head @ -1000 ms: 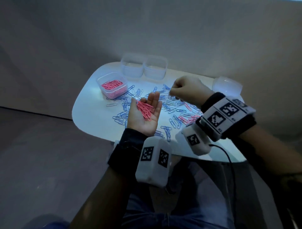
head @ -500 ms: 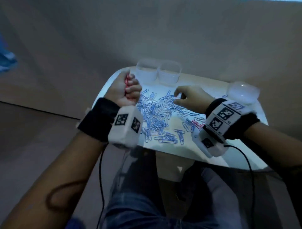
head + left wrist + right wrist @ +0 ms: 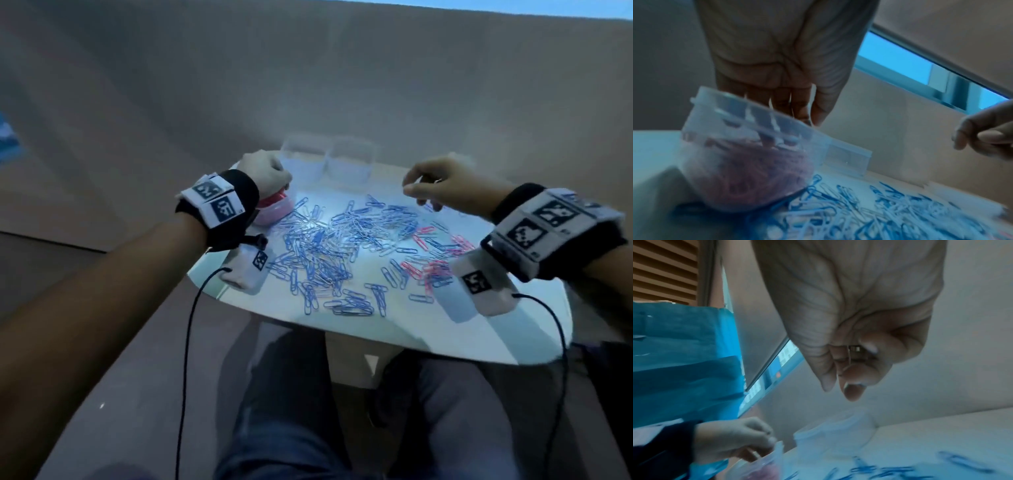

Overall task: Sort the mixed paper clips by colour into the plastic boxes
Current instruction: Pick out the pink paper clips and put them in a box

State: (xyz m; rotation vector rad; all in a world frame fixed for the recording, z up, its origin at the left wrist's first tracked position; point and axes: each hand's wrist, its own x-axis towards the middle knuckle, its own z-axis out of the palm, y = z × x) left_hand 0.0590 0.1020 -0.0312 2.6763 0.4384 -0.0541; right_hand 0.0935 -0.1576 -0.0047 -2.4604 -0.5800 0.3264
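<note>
Blue clips (image 3: pixel 329 246) strewn mid-table; empty boxes (image 3: pixel 329 162) behind (two).

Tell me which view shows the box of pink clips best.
Left wrist: the box of pink clips fills the frame, contents visible through its wall. Head view has the left hand covering most of it; right wrist catches one blurred corner.

Translucent smooth plastic box (image 3: pixel 748 129); glossy white tabletop (image 3: pixel 428 329); matt black cloth wristbands (image 3: pixel 239 192).

Blue wire paper clips (image 3: pixel 329 246) are lying heaped mid-table; pink ones (image 3: pixel 428 263) are scattered rightward, others filling a clear plastic box (image 3: pixel 748 162).
</note>
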